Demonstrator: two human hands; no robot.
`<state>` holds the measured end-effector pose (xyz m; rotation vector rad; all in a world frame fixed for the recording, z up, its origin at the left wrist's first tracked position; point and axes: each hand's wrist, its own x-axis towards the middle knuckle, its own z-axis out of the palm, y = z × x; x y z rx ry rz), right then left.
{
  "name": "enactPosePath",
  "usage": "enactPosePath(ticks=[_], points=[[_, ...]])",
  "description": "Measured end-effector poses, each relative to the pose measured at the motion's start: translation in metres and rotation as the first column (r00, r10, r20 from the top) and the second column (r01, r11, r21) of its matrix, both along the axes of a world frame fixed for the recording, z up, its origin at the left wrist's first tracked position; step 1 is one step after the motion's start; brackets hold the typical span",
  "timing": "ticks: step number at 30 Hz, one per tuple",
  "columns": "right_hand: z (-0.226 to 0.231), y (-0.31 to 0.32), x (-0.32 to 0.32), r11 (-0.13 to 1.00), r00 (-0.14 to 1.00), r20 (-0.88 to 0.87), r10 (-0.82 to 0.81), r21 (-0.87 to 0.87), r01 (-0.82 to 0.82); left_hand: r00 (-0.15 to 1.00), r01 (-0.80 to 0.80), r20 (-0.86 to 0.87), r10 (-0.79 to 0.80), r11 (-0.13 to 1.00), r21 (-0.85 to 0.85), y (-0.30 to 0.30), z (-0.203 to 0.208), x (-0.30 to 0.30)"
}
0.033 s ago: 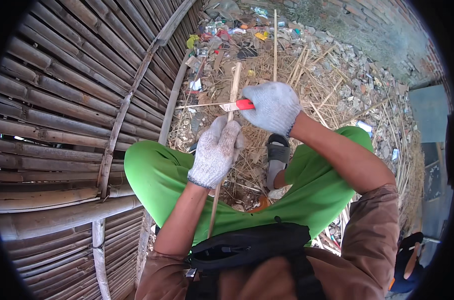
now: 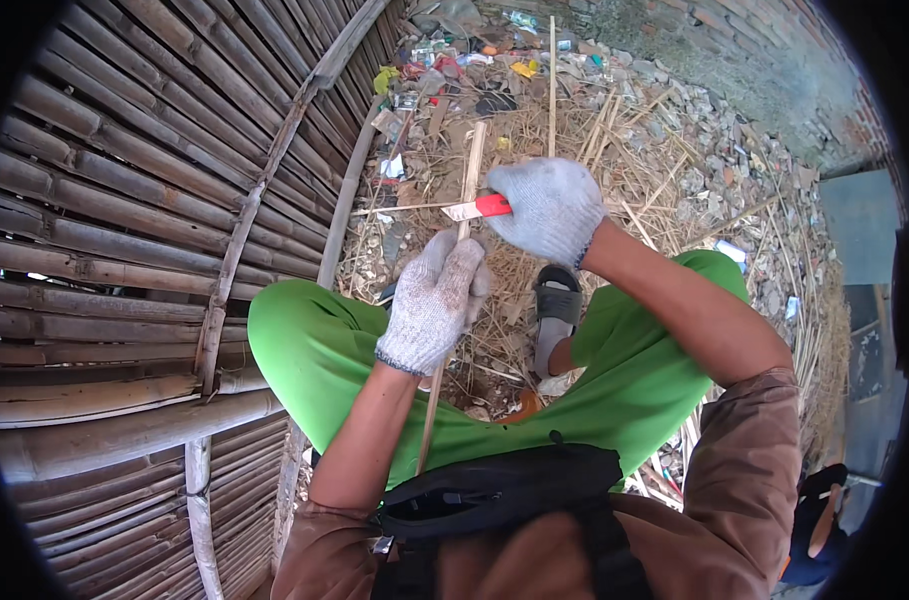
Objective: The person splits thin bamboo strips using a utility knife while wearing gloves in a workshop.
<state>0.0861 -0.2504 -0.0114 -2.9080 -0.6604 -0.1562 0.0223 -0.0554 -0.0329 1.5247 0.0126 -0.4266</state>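
My left hand (image 2: 432,300), in a pale knitted glove, is closed around a long thin bamboo strip (image 2: 473,165) held upright in front of me. Its lower end (image 2: 429,430) runs down past my hand towards my lap. My right hand (image 2: 549,208), gloved too, grips a red-handled knife (image 2: 492,206). The knife's short, wide blade (image 2: 461,211) lies across the strip just above my left fingers, pointing left. Most of the handle is hidden inside my right fist.
A bamboo slat wall (image 2: 144,190) rises close on my left. Straw, bamboo scraps and litter (image 2: 614,150) cover the ground. A brick wall (image 2: 744,70) stands at the far right. My sandalled foot (image 2: 556,310) is between my green-trousered knees; a black waist bag (image 2: 504,490) sits at my lap.
The knife and the strip's far end have shifted very slightly to the right. Both hands keep their grip.
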Motion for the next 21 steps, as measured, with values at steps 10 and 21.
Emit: enactPosePath(ticks=[10,21], points=[[-0.012,-0.001,0.035,0.997,0.993,0.087,-0.075,-0.026,0.077,0.992,-0.096,-0.083,0.092,0.994,-0.047,0.001,-0.005,0.01],[-0.007,-0.013,0.046,0.999,0.985,0.171,-0.032,0.0,0.033,0.991,-0.024,-0.134,-0.025,0.935,-0.355,0.005,-0.006,0.023]])
